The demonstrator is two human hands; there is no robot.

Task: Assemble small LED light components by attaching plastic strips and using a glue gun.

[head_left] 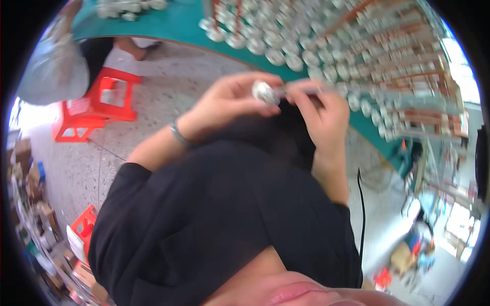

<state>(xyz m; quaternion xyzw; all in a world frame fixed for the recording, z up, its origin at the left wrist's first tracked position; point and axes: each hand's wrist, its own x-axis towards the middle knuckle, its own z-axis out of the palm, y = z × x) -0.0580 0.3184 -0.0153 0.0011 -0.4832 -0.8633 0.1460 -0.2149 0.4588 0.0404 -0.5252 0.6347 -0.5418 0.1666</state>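
Note:
In front of my body, over the table's near edge, my left hand [235, 97] is closed on a small white rounded piece [264, 92], held between thumb and fingers. Its surface looks lumpy, but blur hides the detail. Close on its right is my right hand [324, 109], the fingers pinched together around something thin and greyish that points toward the white piece. What this thin thing is, I cannot make out. Just beyond both hands stand many similar white rounded pieces [275, 56] in rows on the table.
The green-topped table [173, 23] curves across the far side, with reddish-brown strips [352, 18] among the white pieces. Red plastic stools [115, 94] stand on the speckled floor at left, near another person's foot [131, 48]. A black cable [362, 214] hangs at right.

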